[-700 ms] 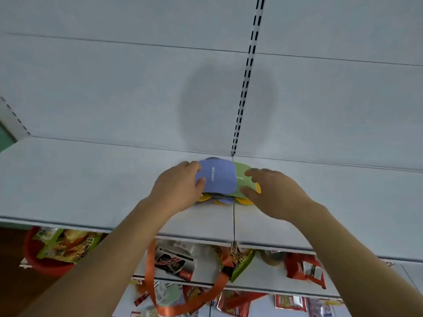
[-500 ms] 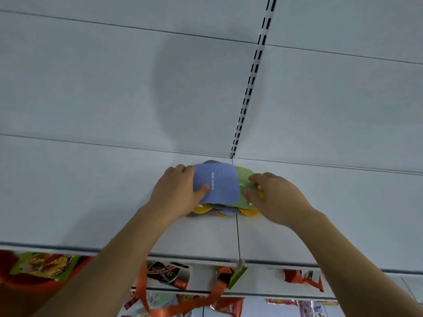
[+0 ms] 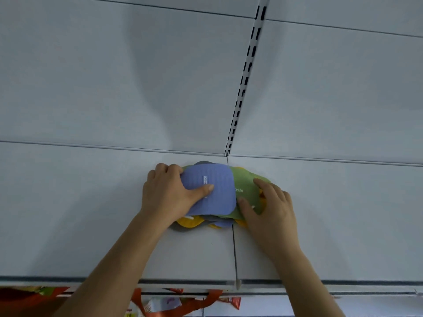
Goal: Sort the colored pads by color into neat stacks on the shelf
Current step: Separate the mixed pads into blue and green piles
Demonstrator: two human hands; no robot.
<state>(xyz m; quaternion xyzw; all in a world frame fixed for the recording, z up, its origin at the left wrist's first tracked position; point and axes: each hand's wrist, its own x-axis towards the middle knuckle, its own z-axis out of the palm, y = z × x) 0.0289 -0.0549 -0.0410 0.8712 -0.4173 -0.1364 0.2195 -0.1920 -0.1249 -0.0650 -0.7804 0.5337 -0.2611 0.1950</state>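
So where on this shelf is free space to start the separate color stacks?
Bare shelf lies left of the left hand and right of the right hand, up to the back panel. The front strip between the forearms is narrow. The mixed pad pile crowds the center seam.

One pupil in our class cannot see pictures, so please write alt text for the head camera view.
Two bare hands press on a mixed pile of coloured pads on a pale shelf: the left hand grips the blue pad on top, and the right hand rests on the green pad. Yellow pads peek out underneath.
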